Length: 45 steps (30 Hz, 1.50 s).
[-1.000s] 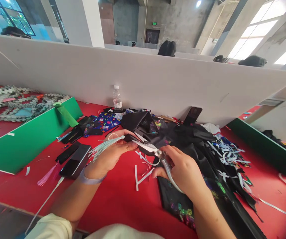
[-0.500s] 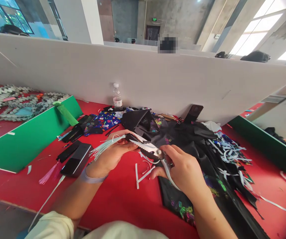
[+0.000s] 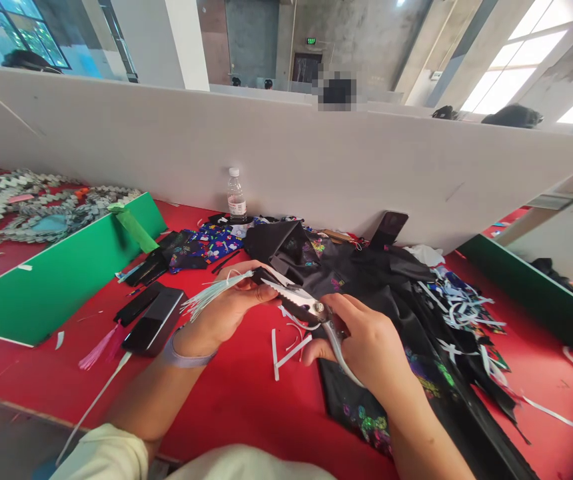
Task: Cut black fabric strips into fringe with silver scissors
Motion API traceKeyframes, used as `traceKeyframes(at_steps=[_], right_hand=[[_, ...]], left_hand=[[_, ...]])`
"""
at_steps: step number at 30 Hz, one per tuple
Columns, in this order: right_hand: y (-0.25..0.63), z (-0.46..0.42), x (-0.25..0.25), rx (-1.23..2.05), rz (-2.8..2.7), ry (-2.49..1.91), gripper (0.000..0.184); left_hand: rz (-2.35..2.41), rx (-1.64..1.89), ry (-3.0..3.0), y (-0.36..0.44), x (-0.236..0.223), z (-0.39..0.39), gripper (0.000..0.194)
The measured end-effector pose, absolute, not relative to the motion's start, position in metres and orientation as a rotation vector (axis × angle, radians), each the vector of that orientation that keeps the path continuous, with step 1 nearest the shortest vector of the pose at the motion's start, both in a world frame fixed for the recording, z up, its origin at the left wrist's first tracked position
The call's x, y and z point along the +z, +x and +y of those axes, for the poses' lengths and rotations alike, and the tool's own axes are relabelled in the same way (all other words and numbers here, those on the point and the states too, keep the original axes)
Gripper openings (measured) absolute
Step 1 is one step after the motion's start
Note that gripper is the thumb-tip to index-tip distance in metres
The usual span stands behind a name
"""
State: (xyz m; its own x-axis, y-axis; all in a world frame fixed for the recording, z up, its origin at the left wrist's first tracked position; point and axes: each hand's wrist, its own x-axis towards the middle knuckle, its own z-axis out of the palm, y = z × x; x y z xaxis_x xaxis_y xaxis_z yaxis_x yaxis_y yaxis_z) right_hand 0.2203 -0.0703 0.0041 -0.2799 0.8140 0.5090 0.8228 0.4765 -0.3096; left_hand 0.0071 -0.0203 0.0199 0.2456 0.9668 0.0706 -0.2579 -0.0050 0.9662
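Note:
My left hand (image 3: 226, 310) pinches a small black piece with a pale blue-grey tassel (image 3: 211, 293) fanning out to the left. My right hand (image 3: 366, 343) grips the handles of silver scissors (image 3: 299, 300), whose blades point left and meet the black piece at my left fingertips. Both hands hover over the red table (image 3: 246, 413). White paper strips (image 3: 286, 350) lie on the table just below the scissors.
A heap of black patterned fabric (image 3: 381, 287) spreads right of my hands, with cut strips (image 3: 461, 310) beyond. A phone (image 3: 154, 320) and pink tassel (image 3: 99, 347) lie at left beside a green divider (image 3: 61, 273). A water bottle (image 3: 236, 196) and leaning phone (image 3: 389, 229) stand against the white partition.
Both hands with the scissors and tassel piece have stayed almost in place; the view shifted slightly. The scissor blades sit a little closer on the black piece.

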Motion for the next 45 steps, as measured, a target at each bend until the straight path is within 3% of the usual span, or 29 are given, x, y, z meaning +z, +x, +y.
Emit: traceKeyframes(at_steps=[14,45], right_hand=[[0.2224,-0.0725,0.0064,0.035,-2.120,-1.415,0.024],[0.2191,-0.0742,0.0055,0.027,-2.075,-1.388,0.041]], left_hand=[[0.750,1.147,1.237,0.0041,0.0166,-0.0176,0.017],[0.780,1.138,1.251,0.0046,0.0178,-0.0198,0.016]])
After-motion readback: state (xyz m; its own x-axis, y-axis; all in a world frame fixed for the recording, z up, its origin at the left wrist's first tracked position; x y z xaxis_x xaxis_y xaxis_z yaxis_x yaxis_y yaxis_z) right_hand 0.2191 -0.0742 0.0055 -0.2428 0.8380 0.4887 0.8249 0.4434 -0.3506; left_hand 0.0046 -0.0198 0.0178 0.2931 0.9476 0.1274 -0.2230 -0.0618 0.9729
